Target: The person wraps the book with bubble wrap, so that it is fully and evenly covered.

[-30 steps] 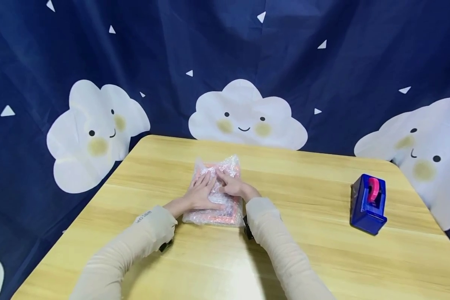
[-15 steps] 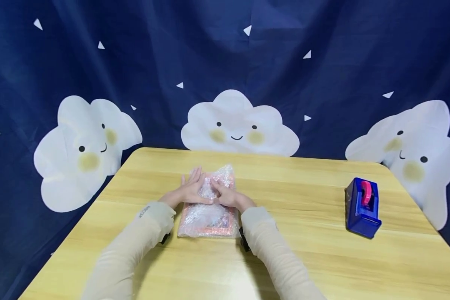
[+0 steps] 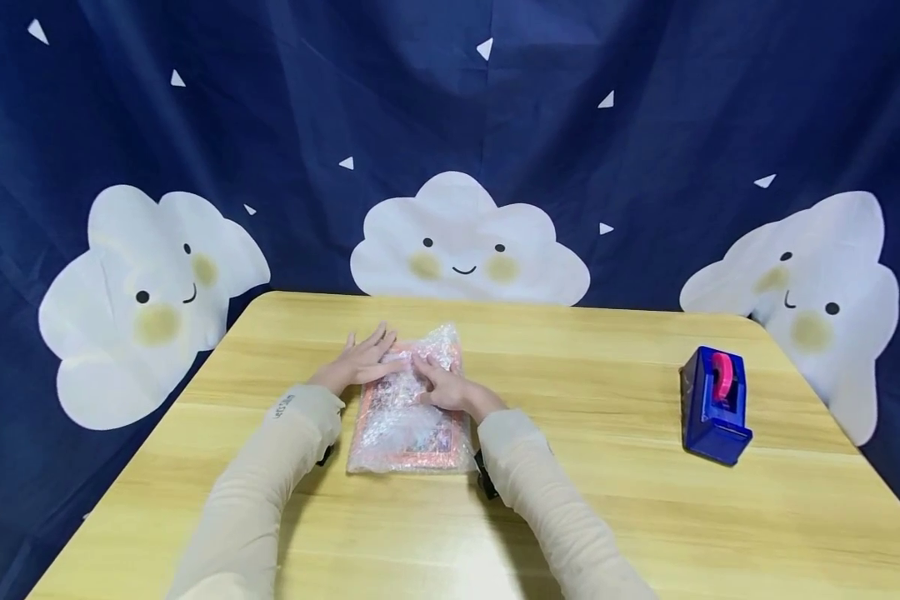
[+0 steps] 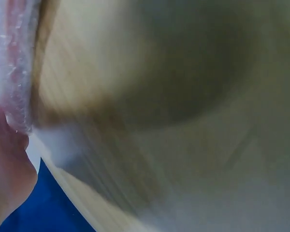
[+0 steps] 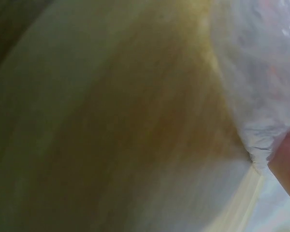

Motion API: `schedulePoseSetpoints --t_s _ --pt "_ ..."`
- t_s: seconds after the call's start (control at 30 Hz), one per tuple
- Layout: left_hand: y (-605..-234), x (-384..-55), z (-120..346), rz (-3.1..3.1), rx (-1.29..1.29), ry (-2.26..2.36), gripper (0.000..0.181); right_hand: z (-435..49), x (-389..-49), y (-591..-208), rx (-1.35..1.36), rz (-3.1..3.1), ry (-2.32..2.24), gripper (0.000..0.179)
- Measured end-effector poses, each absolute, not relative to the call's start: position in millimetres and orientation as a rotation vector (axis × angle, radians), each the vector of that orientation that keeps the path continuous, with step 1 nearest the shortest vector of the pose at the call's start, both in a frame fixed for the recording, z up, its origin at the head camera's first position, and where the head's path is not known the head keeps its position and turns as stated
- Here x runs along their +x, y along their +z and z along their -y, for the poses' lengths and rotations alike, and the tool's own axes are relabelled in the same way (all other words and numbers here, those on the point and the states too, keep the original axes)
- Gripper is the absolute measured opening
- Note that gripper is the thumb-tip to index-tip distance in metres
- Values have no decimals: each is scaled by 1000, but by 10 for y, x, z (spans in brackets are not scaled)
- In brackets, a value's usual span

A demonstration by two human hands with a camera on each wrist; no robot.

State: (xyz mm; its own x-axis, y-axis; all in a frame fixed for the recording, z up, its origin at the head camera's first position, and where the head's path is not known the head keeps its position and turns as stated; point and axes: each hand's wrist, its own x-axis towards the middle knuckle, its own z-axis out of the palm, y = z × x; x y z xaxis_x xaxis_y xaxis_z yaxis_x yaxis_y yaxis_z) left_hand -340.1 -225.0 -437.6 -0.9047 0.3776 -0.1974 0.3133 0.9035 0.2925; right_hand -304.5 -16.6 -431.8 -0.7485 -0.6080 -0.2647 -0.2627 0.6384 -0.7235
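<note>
A flat rectangular thing with a pink-orange border lies on the table inside bubble wrap point(image 3: 405, 429). My left hand point(image 3: 360, 362) is at the far left corner of the package, fingers spread and the thumb reaching across the wrap. On the upper right part, my right hand point(image 3: 447, 388) rests with its fingers pointing inward over the plastic. A loose flap of wrap sticks up at the far right corner. The left wrist view has the wrap's edge point(image 4: 18, 72) beside part of the hand; in the right wrist view a finger point(image 5: 287, 162) touches the crumpled plastic.
A blue tape dispenser point(image 3: 716, 408) with a pink roll core stands on the right side of the wooden table point(image 3: 585, 467). Behind the table's far edge hangs a dark blue curtain point(image 3: 300, 100) with smiling clouds.
My left hand has moved from the middle of the package to its far left corner, uncovering the near part. The right hand stays on the upper right. The head view has shifted slightly.
</note>
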Motion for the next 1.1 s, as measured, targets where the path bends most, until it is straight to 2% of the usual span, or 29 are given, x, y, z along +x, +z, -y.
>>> schedulePoseSetpoints --t_s 0.23,0.63,0.9,1.1 --pt "-4368 -3420 2199 -2844 415 356 80 152 -3067 -4284 -676 -2392 -937 78" --pt "-4396 -2779 1842 -2834 653 425 101 45 -3096 -4251 -685 -2426 -869 75" --pt "-4518 -2646 1748 -2917 565 338 124 101 -3061 -4282 -705 -2407 -864 75" --pt "-4519 -2631 1780 -2944 583 309 122 137 -3062 -4293 -707 -2398 -896 75"
